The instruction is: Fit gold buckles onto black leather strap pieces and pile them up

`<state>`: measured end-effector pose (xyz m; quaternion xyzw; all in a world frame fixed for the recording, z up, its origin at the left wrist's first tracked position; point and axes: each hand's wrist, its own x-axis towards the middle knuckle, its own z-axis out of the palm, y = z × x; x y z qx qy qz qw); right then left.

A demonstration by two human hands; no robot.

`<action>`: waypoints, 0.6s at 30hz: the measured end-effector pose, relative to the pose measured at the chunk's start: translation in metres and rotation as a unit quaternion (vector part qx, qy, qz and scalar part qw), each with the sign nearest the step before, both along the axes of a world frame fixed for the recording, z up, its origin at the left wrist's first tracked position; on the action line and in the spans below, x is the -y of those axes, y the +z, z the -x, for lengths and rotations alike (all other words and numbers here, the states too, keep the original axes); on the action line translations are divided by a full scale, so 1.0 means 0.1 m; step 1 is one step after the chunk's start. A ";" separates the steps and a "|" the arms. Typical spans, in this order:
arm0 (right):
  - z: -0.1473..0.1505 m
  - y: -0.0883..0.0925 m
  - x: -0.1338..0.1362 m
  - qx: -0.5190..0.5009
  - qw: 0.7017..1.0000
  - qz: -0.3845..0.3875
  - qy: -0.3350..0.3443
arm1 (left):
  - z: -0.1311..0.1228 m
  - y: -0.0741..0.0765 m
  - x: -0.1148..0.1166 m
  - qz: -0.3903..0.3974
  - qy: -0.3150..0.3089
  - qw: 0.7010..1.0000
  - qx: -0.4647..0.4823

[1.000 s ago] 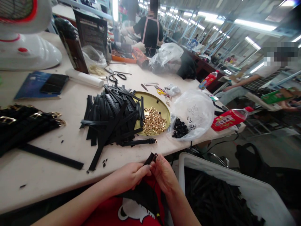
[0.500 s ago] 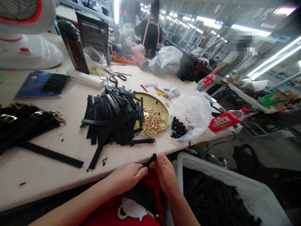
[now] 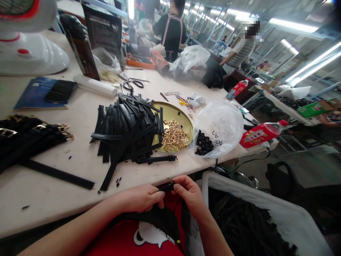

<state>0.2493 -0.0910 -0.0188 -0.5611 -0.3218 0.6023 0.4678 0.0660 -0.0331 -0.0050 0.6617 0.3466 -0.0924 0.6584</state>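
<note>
Over my lap, just off the table's front edge, my left hand (image 3: 145, 197) is closed round a black strap (image 3: 165, 187). The thumb and fingers of my right hand (image 3: 188, 192) pinch the strap's tip, where a small dark piece shows; its exact shape is too small to tell. Beyond my hands lies a heap of black straps (image 3: 122, 128). It overlaps a yellow-green round tray (image 3: 183, 117) that holds many small gold buckles (image 3: 174, 137). Black loops (image 3: 204, 143) spill from a clear plastic bag (image 3: 226, 124). One strap with a gold buckle (image 3: 162, 159) lies in front of the heap.
At left are finished-looking buckled straps (image 3: 23, 138), a phone (image 3: 60, 91) on a blue booklet (image 3: 32, 94), and a fan (image 3: 32, 53). Scissors (image 3: 133, 82) lie behind the heap. On the right are a red bottle (image 3: 262, 133) and a white bin (image 3: 247, 188) of black straps. Two people stand farther off.
Both hands have shifted slightly, and the strap end between them now lies flatter and lower. The camera view has tilted a little. A person at the back right has moved left.
</note>
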 end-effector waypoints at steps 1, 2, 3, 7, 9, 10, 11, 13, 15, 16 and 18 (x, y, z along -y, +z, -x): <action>0.00 0.01 -0.01 0.017 1.000 -0.001 0.007 | 0.00 -0.01 -0.01 0.006 -0.004 1.000 0.001; 0.01 0.02 -0.02 0.034 0.999 -0.004 0.010 | 0.00 -0.02 -0.02 0.009 -0.001 1.000 0.006; 0.02 0.02 -0.03 0.047 0.999 -0.007 0.008 | 0.00 -0.03 -0.03 0.005 0.008 1.000 0.016; 0.05 -0.03 -0.07 0.030 1.000 -0.003 0.002 | 0.00 -0.02 -0.02 -0.067 0.062 0.994 0.058; 0.07 -0.07 -0.07 0.009 1.000 0.002 0.022 | 0.00 -0.01 -0.02 -0.120 0.075 0.988 0.056; 0.08 -0.08 -0.07 0.007 0.999 0.005 0.039 | 0.00 -0.01 -0.02 -0.141 0.076 0.986 0.052; 0.09 -0.10 -0.07 0.017 0.998 0.004 0.059 | 0.00 -0.01 -0.02 -0.157 0.073 0.984 0.050; 0.09 -0.11 -0.07 0.083 0.991 -0.022 0.103 | -0.01 -0.03 -0.02 -0.171 0.061 0.982 0.046; 0.10 -0.10 -0.07 0.184 0.971 -0.073 0.137 | -0.02 -0.06 -0.02 -0.165 0.048 0.984 0.036; 0.10 -0.09 -0.08 0.226 0.958 -0.094 0.150 | -0.02 -0.07 -0.02 -0.163 0.044 0.985 0.031; 0.09 -0.08 -0.09 0.249 0.949 -0.102 0.163 | -0.03 -0.09 -0.02 -0.159 0.046 0.986 0.025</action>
